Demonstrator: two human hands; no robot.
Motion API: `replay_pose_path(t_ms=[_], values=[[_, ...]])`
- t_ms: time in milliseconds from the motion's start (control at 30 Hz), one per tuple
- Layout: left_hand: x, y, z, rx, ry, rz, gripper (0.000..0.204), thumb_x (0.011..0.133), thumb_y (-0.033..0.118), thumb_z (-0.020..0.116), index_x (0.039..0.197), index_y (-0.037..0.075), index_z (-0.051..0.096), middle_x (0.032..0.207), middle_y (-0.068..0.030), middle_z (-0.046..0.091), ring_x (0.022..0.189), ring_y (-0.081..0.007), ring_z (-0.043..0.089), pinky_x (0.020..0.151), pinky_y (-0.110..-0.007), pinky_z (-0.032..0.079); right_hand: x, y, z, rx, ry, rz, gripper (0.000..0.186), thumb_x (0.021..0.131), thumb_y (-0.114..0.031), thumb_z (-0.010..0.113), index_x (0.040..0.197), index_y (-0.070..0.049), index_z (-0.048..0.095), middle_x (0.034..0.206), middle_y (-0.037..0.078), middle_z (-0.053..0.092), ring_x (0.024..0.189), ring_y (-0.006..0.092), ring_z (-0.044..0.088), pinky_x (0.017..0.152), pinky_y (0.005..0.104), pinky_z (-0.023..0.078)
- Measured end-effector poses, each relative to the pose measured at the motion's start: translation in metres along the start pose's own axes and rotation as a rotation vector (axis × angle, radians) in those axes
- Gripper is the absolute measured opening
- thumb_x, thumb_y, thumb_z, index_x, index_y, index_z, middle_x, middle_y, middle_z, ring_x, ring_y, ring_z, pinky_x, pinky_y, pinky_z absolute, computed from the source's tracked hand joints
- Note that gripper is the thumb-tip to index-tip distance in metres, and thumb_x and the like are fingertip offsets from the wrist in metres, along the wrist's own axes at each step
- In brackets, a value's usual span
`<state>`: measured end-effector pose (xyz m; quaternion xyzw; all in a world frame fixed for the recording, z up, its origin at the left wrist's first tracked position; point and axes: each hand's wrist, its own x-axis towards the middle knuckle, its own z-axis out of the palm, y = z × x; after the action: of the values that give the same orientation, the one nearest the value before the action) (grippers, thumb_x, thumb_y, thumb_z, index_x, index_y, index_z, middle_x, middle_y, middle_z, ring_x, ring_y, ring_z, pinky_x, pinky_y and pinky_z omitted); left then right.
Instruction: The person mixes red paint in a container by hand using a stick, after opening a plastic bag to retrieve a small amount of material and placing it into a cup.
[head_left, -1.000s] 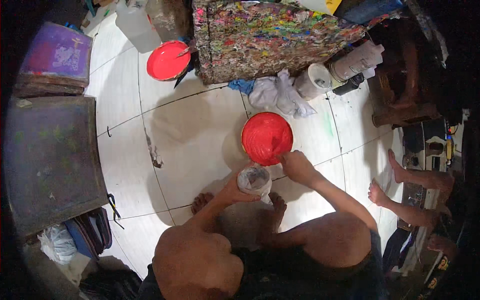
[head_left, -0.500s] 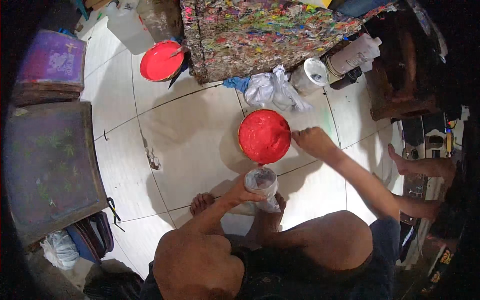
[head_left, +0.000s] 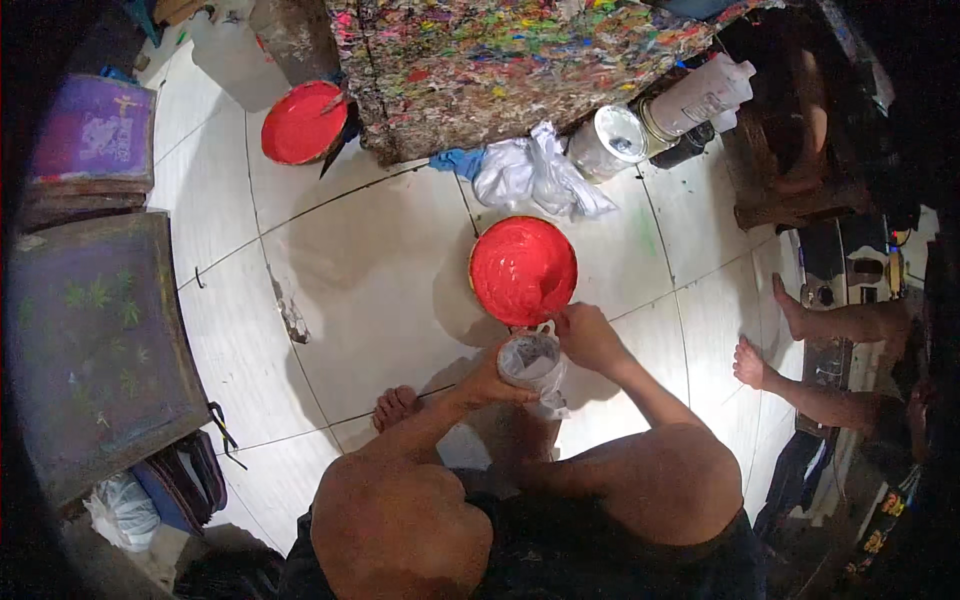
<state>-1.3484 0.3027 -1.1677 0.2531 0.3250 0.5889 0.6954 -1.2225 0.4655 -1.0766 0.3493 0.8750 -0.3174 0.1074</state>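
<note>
My left hand (head_left: 490, 378) grips a container lined with clear plastic (head_left: 530, 365), whose loose bag hangs down at its right. Just above it on the tiles sits a round tub of thick red paint (head_left: 515, 262). My right hand (head_left: 590, 338) is closed beside the container's top and the tub's lower right rim; what its fingertips pinch is too small to make out.
A second red tub (head_left: 298, 130), a translucent jug (head_left: 235, 65), white cloths (head_left: 525, 175), pots (head_left: 605, 140) and a paint-crusted block (head_left: 520, 70) lie ahead. Screen frames (head_left: 90, 350) stand left. Another person's bare legs (head_left: 840, 400) reach in at right beside a wooden stool (head_left: 795, 210).
My right hand swung out to the right of the tub, then came back inward and down beside the container. My left hand and container shifted slightly right. The view has shifted slightly too.
</note>
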Motion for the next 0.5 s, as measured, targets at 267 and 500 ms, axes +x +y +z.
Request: replay_pose_path(t_ms=[267,500], values=[[-0.001,-0.001,-0.007,-0.084,-0.033,-0.023,0.095,0.060,0.010,0.088,0.143,0.005,0.041,0.144,-0.0054,0.046,0.133,-0.0170,0.042,0.114,-0.036,0.028,0.043,0.012,-0.051,0.037,-0.001,-0.064,0.023,0.091,-0.019,0.057,0.087,0.002,0.066,0.079,0.025,0.066,0.079,0.0432,0.066,0.073,0.0495,0.052],[0.002,-0.005,-0.008,-0.054,-0.027,0.007,0.095,0.058,0.014,0.090,0.141,0.008,0.044,0.145,-0.0088,0.047,0.133,-0.0195,0.045,0.114,-0.041,0.031,0.052,0.053,-0.046,-0.713,0.078,-0.336,0.015,0.088,-0.009,0.053,0.098,-0.003,0.063,0.067,0.015,0.066,0.063,0.0337,0.066,0.058,0.0466,0.052]])
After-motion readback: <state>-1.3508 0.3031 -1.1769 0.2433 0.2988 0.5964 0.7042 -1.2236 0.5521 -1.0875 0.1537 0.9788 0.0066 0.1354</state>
